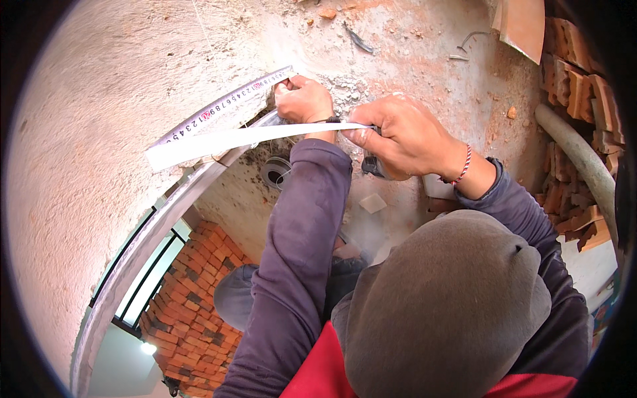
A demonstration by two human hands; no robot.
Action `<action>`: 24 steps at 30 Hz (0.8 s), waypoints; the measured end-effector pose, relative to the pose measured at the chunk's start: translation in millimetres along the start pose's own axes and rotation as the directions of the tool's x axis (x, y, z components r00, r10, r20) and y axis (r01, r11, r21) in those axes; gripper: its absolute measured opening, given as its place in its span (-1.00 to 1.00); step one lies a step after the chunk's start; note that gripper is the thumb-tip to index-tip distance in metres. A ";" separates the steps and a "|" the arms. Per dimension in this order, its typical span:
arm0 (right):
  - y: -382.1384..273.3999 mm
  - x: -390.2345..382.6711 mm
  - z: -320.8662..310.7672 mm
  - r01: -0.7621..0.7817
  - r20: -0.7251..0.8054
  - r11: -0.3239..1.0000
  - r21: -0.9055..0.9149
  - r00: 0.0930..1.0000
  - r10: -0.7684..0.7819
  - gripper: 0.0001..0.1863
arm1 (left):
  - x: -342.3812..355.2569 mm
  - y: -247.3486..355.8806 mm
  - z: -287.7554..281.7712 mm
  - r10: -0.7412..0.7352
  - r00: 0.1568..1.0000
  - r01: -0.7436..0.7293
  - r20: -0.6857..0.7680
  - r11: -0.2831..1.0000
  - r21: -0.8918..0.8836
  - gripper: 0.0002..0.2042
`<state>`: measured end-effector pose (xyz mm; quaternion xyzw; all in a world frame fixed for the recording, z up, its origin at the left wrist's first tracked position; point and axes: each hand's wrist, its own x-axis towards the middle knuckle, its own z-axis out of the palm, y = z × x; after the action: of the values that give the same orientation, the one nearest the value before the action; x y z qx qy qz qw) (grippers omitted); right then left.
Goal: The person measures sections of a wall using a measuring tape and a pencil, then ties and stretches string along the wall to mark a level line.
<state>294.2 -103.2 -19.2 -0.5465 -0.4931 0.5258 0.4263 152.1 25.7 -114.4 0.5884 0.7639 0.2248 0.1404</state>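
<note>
A tape measure's pale blade [222,142] runs leftward from my right hand, folds sharply near the wall's edge, and comes back to my left hand with its marked face showing. My left hand [305,101] is closed in a pinch on the blade's far end, at the rough corner of the plastered wall [139,86]. My right hand [401,136] is wrapped round the other end of the tape. Dark parts, seemingly of its case [373,167], show under the fingers; most of it is hidden by the hand. Below the blade runs a curved grey edge or frame [199,176].
Orange bricks [192,312] are stacked at the lower left, beside a dark-barred opening [149,272]. Broken hollow bricks [577,86] and a grey pipe [584,152] stand at the right. A white roll [275,172] lies below my left hand. Grey cloth [444,312] blocks the lower middle.
</note>
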 end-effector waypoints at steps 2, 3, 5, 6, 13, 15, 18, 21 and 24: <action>-2.3 0.4 -0.9 -0.025 0.014 1.000 0.008 1.000 0.025 -0.77 | -1.3 -6.6 1.9 0.058 0.998 -0.058 -0.029 0.998 0.003 -0.80; -1.7 0.8 -0.8 -0.022 0.019 1.000 0.007 1.000 0.022 -0.77 | -2.3 -9.0 2.5 0.087 0.995 -0.087 -0.044 0.996 0.004 -0.80; 0.8 1.7 -0.6 -0.019 0.028 1.000 0.005 0.999 0.019 -0.77 | -6.0 -4.9 0.3 0.043 0.999 -0.043 -0.030 0.999 0.016 -0.80; 2.0 1.6 0.1 -0.021 0.024 1.000 0.010 0.999 0.021 -0.77 | -8.4 1.1 -2.5 0.021 1.000 -0.020 -0.022 1.000 0.022 -0.79; 2.6 3.3 0.8 -0.042 0.040 0.999 0.003 0.998 0.042 -0.76 | -11.6 8.7 -8.2 0.009 1.000 -0.009 0.005 0.999 0.040 -0.80; 4.4 3.0 2.3 -0.041 0.024 0.999 0.029 0.999 0.040 -0.75 | -11.4 7.6 -8.8 0.003 1.000 -0.004 0.017 0.999 0.053 -0.78; 11.5 1.1 2.5 -0.007 -0.050 0.992 0.124 0.999 0.013 -0.74 | -13.5 2.6 -8.5 0.056 0.995 -0.048 0.078 0.994 -0.101 -0.75; 22.0 -1.8 -10.6 -0.009 -0.159 0.982 0.191 0.986 0.040 -0.72 | -19.8 -7.5 -18.9 0.512 0.856 -0.515 0.068 0.856 0.039 -0.76; 27.7 -9.3 -42.5 -0.080 -0.253 0.989 0.125 0.961 0.109 -0.72 | -30.8 -10.2 -47.2 0.566 0.773 -0.584 0.286 0.811 -0.028 -0.79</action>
<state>339.4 -114.3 -41.4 -0.6082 -0.3759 0.4969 0.4918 129.2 -14.4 -80.5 0.8233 0.5262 0.1473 0.1534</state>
